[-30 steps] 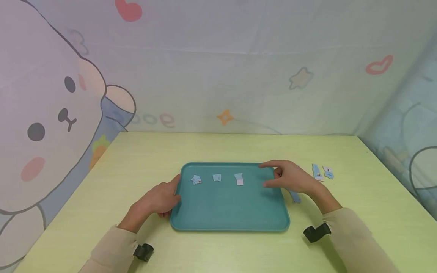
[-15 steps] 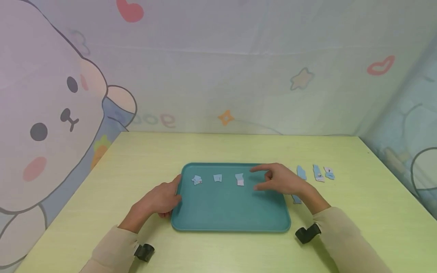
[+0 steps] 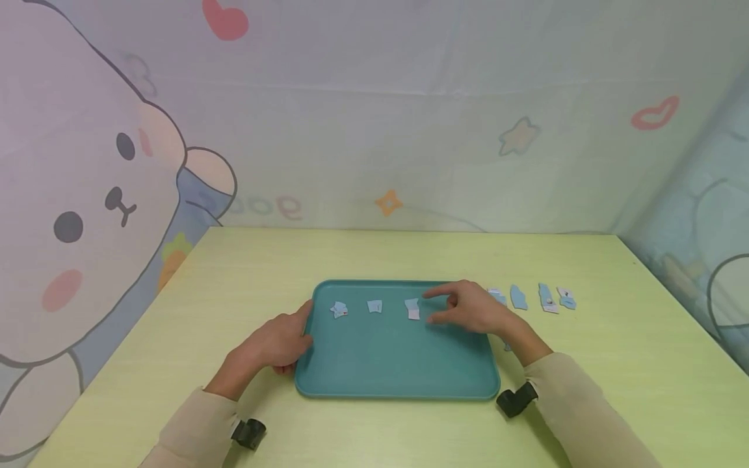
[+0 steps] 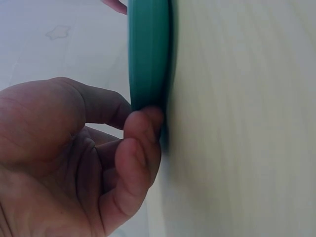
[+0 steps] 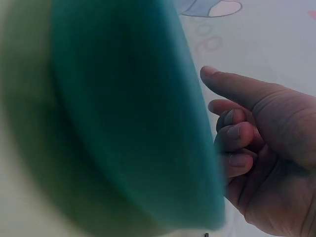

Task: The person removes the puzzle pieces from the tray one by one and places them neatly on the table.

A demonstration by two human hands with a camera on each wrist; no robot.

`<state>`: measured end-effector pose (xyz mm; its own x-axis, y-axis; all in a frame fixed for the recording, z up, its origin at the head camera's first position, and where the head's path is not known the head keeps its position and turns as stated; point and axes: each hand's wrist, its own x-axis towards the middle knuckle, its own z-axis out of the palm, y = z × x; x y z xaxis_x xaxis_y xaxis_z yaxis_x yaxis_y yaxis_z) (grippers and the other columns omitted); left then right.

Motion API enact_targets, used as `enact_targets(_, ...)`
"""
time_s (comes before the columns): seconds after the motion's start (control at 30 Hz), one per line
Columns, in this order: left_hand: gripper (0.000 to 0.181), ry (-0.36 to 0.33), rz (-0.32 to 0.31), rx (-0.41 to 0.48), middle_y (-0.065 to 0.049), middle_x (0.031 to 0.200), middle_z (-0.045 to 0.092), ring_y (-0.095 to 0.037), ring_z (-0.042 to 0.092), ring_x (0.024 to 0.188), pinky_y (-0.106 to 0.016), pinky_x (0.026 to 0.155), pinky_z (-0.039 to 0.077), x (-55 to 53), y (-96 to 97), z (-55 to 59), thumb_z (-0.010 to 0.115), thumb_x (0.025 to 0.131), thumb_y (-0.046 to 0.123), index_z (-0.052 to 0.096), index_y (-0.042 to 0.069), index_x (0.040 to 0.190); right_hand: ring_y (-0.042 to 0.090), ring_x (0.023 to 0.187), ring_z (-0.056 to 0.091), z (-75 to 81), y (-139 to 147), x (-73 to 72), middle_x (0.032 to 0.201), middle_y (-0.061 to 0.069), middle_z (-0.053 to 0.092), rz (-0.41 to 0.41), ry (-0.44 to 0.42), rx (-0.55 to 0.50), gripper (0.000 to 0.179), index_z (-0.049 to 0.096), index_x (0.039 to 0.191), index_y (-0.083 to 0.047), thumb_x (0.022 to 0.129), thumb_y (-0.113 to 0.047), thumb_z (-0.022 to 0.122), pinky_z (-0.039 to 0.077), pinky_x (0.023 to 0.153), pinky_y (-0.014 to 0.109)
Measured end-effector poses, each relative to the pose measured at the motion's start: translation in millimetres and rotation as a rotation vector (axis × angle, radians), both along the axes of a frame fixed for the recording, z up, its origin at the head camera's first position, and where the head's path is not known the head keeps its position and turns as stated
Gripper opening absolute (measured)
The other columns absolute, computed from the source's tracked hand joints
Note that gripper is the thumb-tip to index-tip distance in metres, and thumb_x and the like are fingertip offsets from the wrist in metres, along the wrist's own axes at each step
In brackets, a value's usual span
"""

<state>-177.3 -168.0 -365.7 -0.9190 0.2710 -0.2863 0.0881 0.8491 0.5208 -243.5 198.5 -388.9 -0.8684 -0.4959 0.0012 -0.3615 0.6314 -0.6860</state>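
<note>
A teal tray point(image 3: 398, 367) lies on the table in the head view. My left hand point(image 3: 281, 338) grips its left edge; in the left wrist view, thumb and fingers point(image 4: 136, 163) pinch the tray rim point(image 4: 148, 54). Three small light-blue-and-white puzzle-like pieces sit in a row near the tray's far side: a left one point(image 3: 339, 309), a middle one point(image 3: 374, 306) and a right one point(image 3: 412, 309). Over the tray's right part, my right hand point(image 3: 471, 309) holds nothing. Its thumb and index finger are stretched apart, just right of the right piece; the other fingers are curled.
Several similar pieces lie on the pale yellow table point(image 3: 398, 435) right of the tray, among them a plain blue one point(image 3: 518, 297), a long one point(image 3: 548, 299) and a far-right one point(image 3: 566, 298). Another piece point(image 3: 507, 346) is partly hidden by the right wrist. A printed curtain point(image 3: 351, 130) hangs behind.
My right hand has moved left over the tray, closer to the right piece. Table pieces behind it have come into view. The left hand keeps its grip on the tray edge.
</note>
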Motion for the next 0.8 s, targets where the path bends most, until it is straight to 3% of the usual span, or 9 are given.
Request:
enact_targets(0.5, 0.074, 0.007, -0.002, 0.001, -0.008, 0.057, 0.06, -0.015, 0.056, 0.044, -0.03, 0.045, 0.049, -0.7, 0.1, -2.2, 0.047, 0.103, 0.006, 0.011, -0.007, 0.166, 0.01, 0.051, 0.034, -5.3, -12, -2.0, 0.055, -0.008, 0.033, -0.029, -0.017, 0.038, 0.049, 0.071, 0.136, -0.009, 0.092, -0.028, 0.082, 0.032, 0.051, 0.025)
enact_targets(0.8, 0.074, 0.005, -0.003, 0.0, -0.007, 0.057, 0.06, -0.015, 0.055, 0.044, -0.03, 0.046, 0.049, -0.9, -0.8, -1.6, 0.047, 0.103, 0.006, 0.012, -0.006, 0.167, 0.01, 0.052, 0.034, -5.2, -14, -5.0, 0.053, -0.009, 0.033, 0.001, 0.007, 0.049, 0.052, 0.069, 0.139, -0.006, 0.093, -0.028, 0.081, 0.032, 0.052, 0.027)
